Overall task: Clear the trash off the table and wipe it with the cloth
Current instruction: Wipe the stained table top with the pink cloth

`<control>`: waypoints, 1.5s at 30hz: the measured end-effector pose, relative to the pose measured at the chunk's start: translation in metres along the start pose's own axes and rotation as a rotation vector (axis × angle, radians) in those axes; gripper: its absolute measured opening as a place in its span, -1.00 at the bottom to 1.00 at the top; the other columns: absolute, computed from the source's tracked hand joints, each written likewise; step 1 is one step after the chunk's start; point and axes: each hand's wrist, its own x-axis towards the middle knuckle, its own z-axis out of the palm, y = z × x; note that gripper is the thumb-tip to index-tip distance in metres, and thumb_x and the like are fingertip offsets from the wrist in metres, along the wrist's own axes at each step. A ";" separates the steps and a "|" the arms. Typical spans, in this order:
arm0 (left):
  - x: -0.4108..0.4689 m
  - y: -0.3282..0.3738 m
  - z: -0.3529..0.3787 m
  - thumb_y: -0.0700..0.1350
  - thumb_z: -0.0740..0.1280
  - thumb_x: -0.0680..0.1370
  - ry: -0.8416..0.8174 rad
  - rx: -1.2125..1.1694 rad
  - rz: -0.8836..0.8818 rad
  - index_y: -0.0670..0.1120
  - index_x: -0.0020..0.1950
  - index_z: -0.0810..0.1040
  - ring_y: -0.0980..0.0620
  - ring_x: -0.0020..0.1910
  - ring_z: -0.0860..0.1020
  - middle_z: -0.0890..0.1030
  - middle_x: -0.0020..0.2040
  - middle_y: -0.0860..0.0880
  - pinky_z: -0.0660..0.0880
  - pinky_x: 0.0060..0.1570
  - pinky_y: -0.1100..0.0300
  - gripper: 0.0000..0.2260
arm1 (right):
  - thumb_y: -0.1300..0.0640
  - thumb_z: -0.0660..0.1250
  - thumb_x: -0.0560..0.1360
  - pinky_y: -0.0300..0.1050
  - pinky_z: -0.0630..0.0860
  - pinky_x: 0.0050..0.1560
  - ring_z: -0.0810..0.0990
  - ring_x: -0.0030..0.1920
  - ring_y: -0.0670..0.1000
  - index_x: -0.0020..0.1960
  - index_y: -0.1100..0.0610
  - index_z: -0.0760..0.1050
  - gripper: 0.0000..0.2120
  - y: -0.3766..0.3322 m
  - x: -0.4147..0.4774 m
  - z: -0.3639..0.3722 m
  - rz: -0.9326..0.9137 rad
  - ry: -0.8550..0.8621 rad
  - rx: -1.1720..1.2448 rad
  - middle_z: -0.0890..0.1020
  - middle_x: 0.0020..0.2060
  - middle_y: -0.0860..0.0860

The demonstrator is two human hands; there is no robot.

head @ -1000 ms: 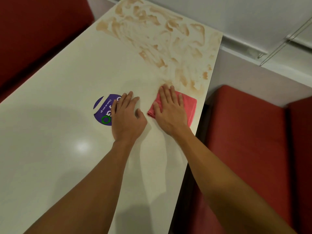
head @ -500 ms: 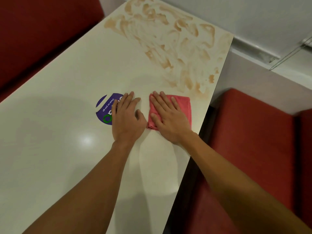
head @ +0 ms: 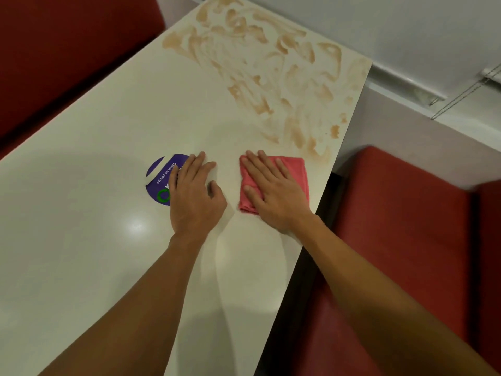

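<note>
While the right hand (head: pixel 276 194) lies flat on the folded pink cloth (head: pixel 296 169), its fingers (head: pixel 254 169) are straight and a little spread. They press the cloth down on the surface (head: pixel 95 213) and do not curl around it. The cloth lies close to the right edge of the surface, just on the near side of the brown smears (head: pixel 271 63). Its far right corner comes very near the lowest smear, but I cannot tell if it touches it. The smears cover the far right corner of the surface and spread along the far end toward the left edge.

The left hand (head: pixel 193 196) rests palm down on the surface beside the cloth, with a strip of bare surface between them. Its fingers (head: pixel 195 165) are straight and nearly together, the thumb points toward the cloth, and they hold nothing. These fingers cover the right part of a round purple sticker (head: pixel 160 180), which is stuck flat near the middle of the surface. The sticker carries the white words "Clean as you go" and a green ring.

One red seat (head: pixel 406 226) stands along the right edge, and another red seat (head: pixel 67 50) along the left edge. A pale wall (head: pixel 379 23) is behind the far end.
</note>
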 end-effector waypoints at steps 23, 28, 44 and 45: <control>0.034 0.030 0.020 -0.19 0.23 0.52 -0.101 -0.080 0.081 -0.16 0.42 0.55 -0.09 0.56 0.36 0.49 0.51 -0.09 0.11 0.63 -0.07 -0.54 | -0.19 -0.16 0.71 0.12 -0.15 0.68 -0.15 0.70 0.03 0.72 0.12 -0.11 -0.33 0.049 0.002 0.002 0.633 0.162 -0.004 -0.07 0.71 0.02; 0.051 0.038 0.038 -0.06 0.19 0.62 -0.154 -0.020 0.113 -0.12 0.54 0.45 0.00 0.63 0.25 0.37 0.61 -0.05 0.07 0.64 -0.04 -0.51 | -0.18 -0.18 0.71 0.15 -0.14 0.68 -0.13 0.70 0.07 0.72 0.16 -0.11 -0.32 0.082 0.026 -0.007 0.675 0.156 -0.027 -0.05 0.71 0.07; 0.049 0.039 0.034 -0.03 0.23 0.65 -0.160 0.022 0.098 -0.05 0.56 0.44 0.07 0.65 0.19 0.32 0.64 0.01 0.03 0.65 0.00 -0.54 | -0.19 -0.17 0.70 0.14 -0.16 0.68 -0.14 0.70 0.06 0.71 0.17 -0.13 -0.30 0.073 0.026 -0.010 0.735 0.135 -0.032 -0.06 0.71 0.08; 0.049 0.039 0.034 -0.03 0.23 0.65 -0.159 0.023 0.093 -0.05 0.56 0.44 0.07 0.65 0.19 0.32 0.64 0.02 0.02 0.65 0.01 -0.54 | -0.18 -0.18 0.70 0.13 -0.16 0.68 -0.13 0.70 0.06 0.71 0.18 -0.13 -0.30 0.070 0.026 -0.010 0.735 0.139 -0.039 -0.06 0.71 0.08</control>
